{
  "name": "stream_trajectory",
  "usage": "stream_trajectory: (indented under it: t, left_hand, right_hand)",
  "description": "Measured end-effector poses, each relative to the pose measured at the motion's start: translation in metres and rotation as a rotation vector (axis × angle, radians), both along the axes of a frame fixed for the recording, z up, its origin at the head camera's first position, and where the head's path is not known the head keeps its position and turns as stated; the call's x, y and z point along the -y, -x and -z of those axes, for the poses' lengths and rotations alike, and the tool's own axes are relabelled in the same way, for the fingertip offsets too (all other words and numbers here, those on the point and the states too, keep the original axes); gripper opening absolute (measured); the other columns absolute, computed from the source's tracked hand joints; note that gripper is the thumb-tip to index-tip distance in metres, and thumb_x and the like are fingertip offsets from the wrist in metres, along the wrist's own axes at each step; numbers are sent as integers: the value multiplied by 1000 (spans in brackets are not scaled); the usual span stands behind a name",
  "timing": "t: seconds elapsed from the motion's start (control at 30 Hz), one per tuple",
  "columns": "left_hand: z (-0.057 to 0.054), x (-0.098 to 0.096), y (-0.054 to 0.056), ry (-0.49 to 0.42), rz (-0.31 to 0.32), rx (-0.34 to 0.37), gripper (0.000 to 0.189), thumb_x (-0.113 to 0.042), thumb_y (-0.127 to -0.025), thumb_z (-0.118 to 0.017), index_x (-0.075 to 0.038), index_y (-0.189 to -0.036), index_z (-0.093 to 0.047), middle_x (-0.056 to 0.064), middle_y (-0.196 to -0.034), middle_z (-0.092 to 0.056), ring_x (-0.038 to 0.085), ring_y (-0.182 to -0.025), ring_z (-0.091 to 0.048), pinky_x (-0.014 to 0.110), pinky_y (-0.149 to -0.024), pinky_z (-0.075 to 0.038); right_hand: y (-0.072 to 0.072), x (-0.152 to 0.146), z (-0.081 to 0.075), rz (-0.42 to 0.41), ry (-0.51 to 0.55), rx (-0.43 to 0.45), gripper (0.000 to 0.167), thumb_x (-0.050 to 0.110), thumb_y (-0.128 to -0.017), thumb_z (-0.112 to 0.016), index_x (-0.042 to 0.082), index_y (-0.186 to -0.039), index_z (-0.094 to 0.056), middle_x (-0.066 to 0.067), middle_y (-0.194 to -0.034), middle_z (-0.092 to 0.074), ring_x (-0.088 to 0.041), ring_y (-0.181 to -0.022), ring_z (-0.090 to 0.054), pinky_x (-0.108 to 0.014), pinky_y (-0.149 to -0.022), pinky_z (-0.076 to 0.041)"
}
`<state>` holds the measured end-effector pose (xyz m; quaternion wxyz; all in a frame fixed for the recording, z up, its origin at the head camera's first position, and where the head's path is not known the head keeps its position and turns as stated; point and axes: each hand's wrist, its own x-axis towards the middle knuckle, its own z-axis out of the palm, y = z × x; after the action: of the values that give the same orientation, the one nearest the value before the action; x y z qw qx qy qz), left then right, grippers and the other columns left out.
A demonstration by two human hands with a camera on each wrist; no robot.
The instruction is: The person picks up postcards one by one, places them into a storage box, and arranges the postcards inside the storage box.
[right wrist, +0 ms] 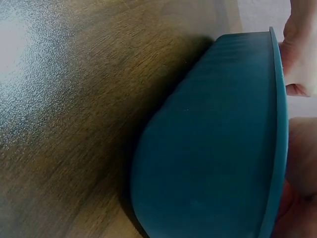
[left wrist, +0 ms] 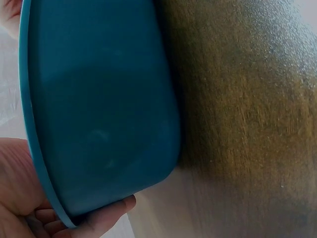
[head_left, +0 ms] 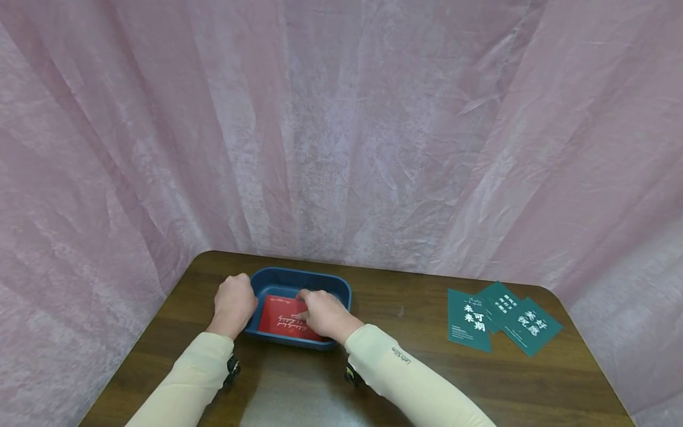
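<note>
Fingers of the left hand grasp the rim of a blue basin, one of them laid along the outer wall beneath the lip. Smooth and matt, the basin is a shallow rectangle with rounded corners, sloping sides and a thin projecting edge; it sits on a brown wood-grain table whose surface shines in patches.

Inside it lies a flat, rectangular red card printed with white script. The right hand reaches over the right side of the basin, palm down, thumb and forefinger parted above the card; whether they pinch it or only touch it, I cannot tell.

Both forearms slant inward from the near edge in cream sleeves, with dark devices at the wrists. The left fist stands knuckles up, the right hand bends lower.

Well to the right, three stiff green cards with white characters overlap on the table. Pink, crushed velvety curtains hang in soft folds behind.
</note>
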<state>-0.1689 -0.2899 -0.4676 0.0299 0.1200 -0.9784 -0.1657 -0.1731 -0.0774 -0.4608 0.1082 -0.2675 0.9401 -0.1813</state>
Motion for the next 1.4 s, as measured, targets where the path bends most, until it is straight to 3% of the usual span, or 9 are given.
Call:
stream_trajectory:
  t: [0.13, 0.3, 0.43, 0.83, 1.1, 1.4]
  left_hand:
    - [0, -1, 0, 8, -5, -13, 28, -13, -80, -68, 10, -95, -64, 27, -84, -67, 32, -61, -64, 51, -59, -56]
    - [1, -1, 0, 9, -2, -29, 27, -13, -79, -67, 10, -94, -64, 27, -83, -67, 33, -60, -64, 50, -57, -56]
    - [2, -1, 0, 6, 1, -26, 28, -13, -79, -69, 10, -94, -64, 26, -82, -67, 32, -59, -64, 50, -56, -56]
    - [0, -2, -1, -6, -3, -2, 31, -14, -78, -71, 9, -95, -64, 26, -82, -66, 30, -58, -63, 48, -54, -56]
    - [2, 0, -2, -11, 33, -78, 18, -10, -78, -65, 7, -82, -65, 23, -71, -66, 29, -53, -61, 44, -43, -51]
    - [-3, 2, 0, -14, 17, -55, 23, -12, -77, -67, 8, -88, -64, 25, -76, -66, 30, -56, -62, 47, -49, -54]
  right_hand:
    - [0, -1, 2, -38, -59, -16, 43, 35, -88, -62, 19, -128, -55, 1, -117, -64, -12, -99, -60, -33, -92, -50]
    - [-1, -3, 3, -63, -93, -28, 43, 36, -88, -62, 16, -126, -57, 2, -111, -66, -11, -93, -59, -31, -88, -51]
    - [-2, -6, 2, -61, -96, -28, 49, 37, -86, -64, 15, -129, -56, 0, -116, -65, -12, -96, -58, -31, -90, -51]
    - [10, -27, -16, -19, 116, -136, 45, 31, -87, -64, 14, -128, -57, -1, -130, -57, -16, -121, -52, -35, -100, -47]
    - [18, -80, -33, 106, 212, -275, 38, 33, -88, -63, 19, -123, -59, 2, -125, -59, -17, -119, -53, -37, -100, -45]
    - [22, -153, -33, 340, 263, -343, 39, 32, -87, -64, 17, -122, -58, -3, -125, -59, -24, -122, -51, -44, -101, -43]
